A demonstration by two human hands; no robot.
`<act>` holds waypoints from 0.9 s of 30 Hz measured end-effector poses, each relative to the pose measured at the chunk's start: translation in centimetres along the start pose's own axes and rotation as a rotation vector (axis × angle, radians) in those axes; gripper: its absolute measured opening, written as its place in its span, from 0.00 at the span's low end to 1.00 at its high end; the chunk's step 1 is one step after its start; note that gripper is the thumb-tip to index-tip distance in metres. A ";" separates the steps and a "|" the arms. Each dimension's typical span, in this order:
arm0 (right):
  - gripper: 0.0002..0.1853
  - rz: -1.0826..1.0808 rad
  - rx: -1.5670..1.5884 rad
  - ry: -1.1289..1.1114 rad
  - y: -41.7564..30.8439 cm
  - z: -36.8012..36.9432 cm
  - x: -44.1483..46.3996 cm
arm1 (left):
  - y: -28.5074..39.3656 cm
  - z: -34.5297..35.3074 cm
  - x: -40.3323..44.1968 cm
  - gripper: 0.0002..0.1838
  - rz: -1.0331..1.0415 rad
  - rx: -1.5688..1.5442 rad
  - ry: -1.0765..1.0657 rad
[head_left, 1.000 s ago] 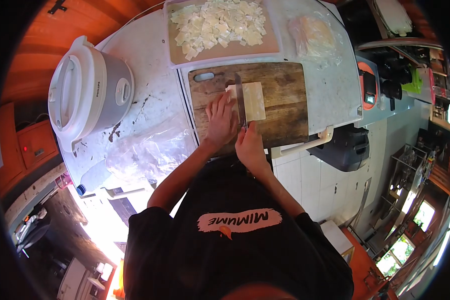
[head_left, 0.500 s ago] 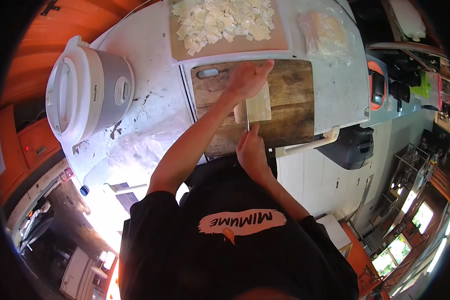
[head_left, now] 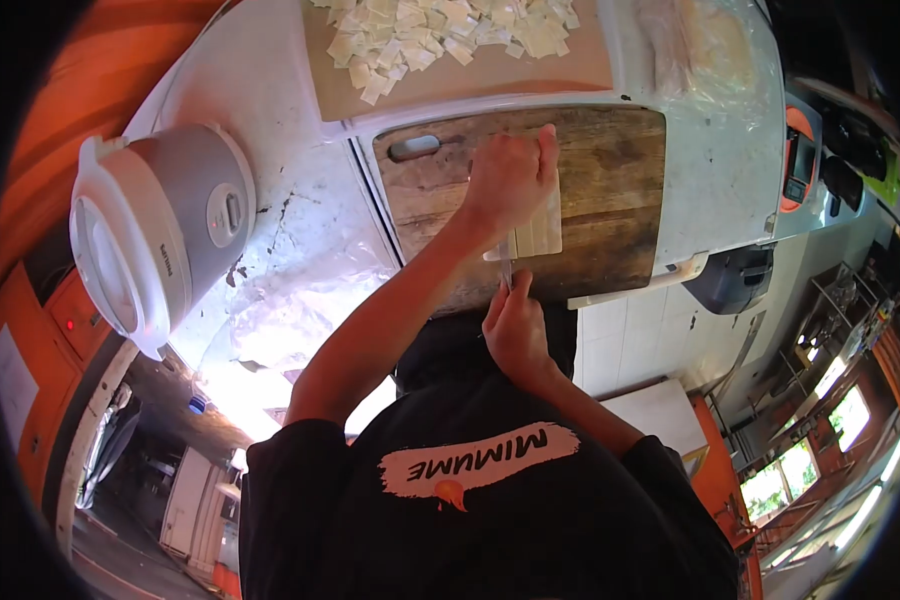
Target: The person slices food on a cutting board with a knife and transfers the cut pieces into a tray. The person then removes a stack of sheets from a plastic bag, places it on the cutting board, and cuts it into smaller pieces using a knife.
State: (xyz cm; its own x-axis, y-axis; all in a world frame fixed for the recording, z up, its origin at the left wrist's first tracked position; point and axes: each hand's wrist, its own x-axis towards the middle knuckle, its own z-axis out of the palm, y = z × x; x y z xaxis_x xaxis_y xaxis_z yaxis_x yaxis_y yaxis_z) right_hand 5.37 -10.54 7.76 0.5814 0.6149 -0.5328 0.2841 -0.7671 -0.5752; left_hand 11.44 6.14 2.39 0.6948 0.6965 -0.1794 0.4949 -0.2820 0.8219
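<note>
On a worn wooden cutting board (head_left: 610, 190) lies a pale, flat sheet or stack of strips (head_left: 542, 232), partly covered by my left hand. My right hand (head_left: 517, 330) is closed around the handle of a knife (head_left: 505, 268), whose blade points away from me along the sheet's left side. Over the far part of the blade and sheet is my left hand (head_left: 510, 185), its fingers curled under and one digit pointing forward. What those fingers grip or press is hidden. Beyond the board, many small pale cut pieces (head_left: 450, 35) lie on a brown tray or board (head_left: 490, 85).
A white and grey rice cooker (head_left: 170, 220) stands on the white table (head_left: 290, 150) at left. Clear plastic (head_left: 310, 300) lies in front of it. At the far right is a plastic bag with pale contents (head_left: 715, 50). An orange-and-black device (head_left: 799, 160) sits beyond the table edge.
My left hand has gone from stretched-out fingers to a more curled shape over the blade. My right hand still holds the knife. The view has shifted, and the board looks larger.
</note>
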 end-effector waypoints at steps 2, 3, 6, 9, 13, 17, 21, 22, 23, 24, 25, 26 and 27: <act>0.08 0.020 -0.006 -0.026 -0.3 -0.2 0.1 | 0.1 -0.2 0.0 0.31 0.039 -0.029 0.036; 0.08 0.024 -0.013 -0.051 -0.3 -0.4 0.2 | 0.2 -0.3 0.0 0.31 0.028 -0.034 0.027; 0.08 0.031 -0.049 -0.075 -0.1 -0.2 0.4 | 0.2 -0.7 0.1 0.30 -0.011 -0.053 0.009; 0.09 0.025 -0.031 -0.089 -0.4 -0.4 0.7 | -0.2 -0.8 0.1 0.30 -0.029 -0.107 -0.002; 0.09 0.034 -0.026 -0.096 -0.3 -0.3 1.0 | -0.4 -0.8 0.4 0.30 -0.026 -0.119 -0.008; 0.09 0.067 -0.010 -0.099 -0.1 -0.2 1.2 | -0.5 -0.6 0.6 0.29 -0.041 -0.121 -0.022; 0.10 0.039 -0.023 -0.088 0.0 -0.1 1.7 | -0.9 -0.5 0.8 0.29 -0.046 -0.144 -0.028; 0.10 0.042 -0.020 -0.091 0.0 0.0 1.7 | -1.1 -0.4 0.8 0.29 -0.032 -0.140 -0.020; 0.10 0.044 -0.022 -0.092 0.2 0.1 1.7 | -1.2 -0.3 0.9 0.28 -0.015 -0.138 -0.015; 0.10 0.046 -0.026 -0.090 0.3 0.1 1.8 | -1.2 -0.3 1.0 0.28 -0.013 -0.140 -0.019; 0.10 0.046 -0.029 -0.089 0.4 0.1 2.0 | -1.3 -0.3 1.0 0.28 -0.008 -0.146 -0.018; 0.10 0.047 -0.023 -0.093 0.4 0.1 2.0 | -1.3 -0.3 1.1 0.28 -0.005 -0.151 -0.019; 0.10 0.047 -0.017 -0.100 0.4 0.2 2.1 | -1.4 -0.2 1.2 0.28 -0.009 -0.153 -0.020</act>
State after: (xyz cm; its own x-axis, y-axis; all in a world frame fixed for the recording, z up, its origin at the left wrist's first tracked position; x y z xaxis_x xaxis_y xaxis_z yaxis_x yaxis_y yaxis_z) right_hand 6.61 -9.53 6.26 0.5156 0.5924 -0.6191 0.2717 -0.7983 -0.5375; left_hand 11.46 7.44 1.10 0.7017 0.6849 -0.1963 0.4168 -0.1711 0.8928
